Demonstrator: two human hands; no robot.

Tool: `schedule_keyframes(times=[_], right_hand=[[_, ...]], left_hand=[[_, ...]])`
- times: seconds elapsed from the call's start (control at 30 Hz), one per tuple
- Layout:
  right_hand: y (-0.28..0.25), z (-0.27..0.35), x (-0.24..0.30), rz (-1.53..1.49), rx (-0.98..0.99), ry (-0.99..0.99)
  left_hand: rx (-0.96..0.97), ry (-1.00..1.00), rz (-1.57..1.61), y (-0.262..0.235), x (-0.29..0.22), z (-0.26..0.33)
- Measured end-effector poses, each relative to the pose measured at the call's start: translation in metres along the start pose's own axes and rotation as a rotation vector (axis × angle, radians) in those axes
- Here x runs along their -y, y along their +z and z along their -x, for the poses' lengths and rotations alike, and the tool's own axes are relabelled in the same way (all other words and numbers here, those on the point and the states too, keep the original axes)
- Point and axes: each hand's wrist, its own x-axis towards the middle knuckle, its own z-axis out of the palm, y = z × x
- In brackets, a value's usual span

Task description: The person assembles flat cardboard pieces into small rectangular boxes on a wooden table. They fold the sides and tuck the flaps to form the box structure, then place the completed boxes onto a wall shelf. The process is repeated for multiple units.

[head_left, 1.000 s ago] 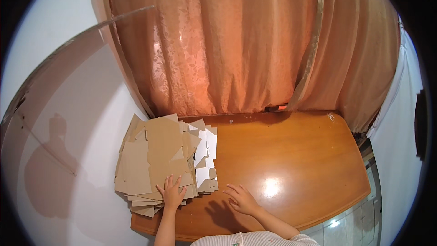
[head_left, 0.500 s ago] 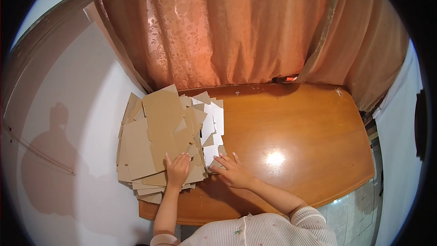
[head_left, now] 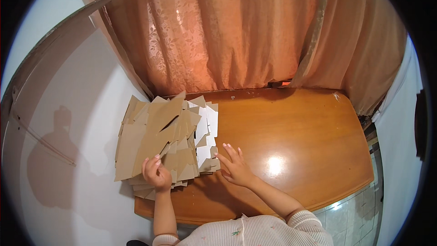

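Under the left hand (head_left: 156,173) lies brown cardboard (head_left: 154,141) with white pieces (head_left: 205,127) among it. The table (head_left: 296,132) by the right hand (head_left: 234,167) is glossy orange-brown. Beyond hangs a peach, leaf-patterned curtain (head_left: 218,32). The sleeve (head_left: 305,221) is cream, ribbed.

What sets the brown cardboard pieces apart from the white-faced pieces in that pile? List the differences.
The brown cardboard pieces make up most of the pile; the white-faced pieces are few. The brown lie left under the left hand; the white lie at the right edge near the right hand. Both are flat, angular cut-outs.

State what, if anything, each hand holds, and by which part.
The left hand grips the top cardboard sheet at its near edge. The right hand holds nothing.
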Motion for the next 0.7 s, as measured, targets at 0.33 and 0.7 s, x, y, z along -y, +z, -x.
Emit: schedule_keyframes(times=[0.33,0.7], right_hand=[[-0.067,0.055,-0.070,-0.109,-0.915,0.101],[-0.147,0.222,-0.124,-0.946,-0.939,0.548]], left_hand=[[-0.292,-0.434,0.582,-0.013,-0.110,-0.031],[-0.192,-0.974,0.851,0.038,-0.195,0.005]])
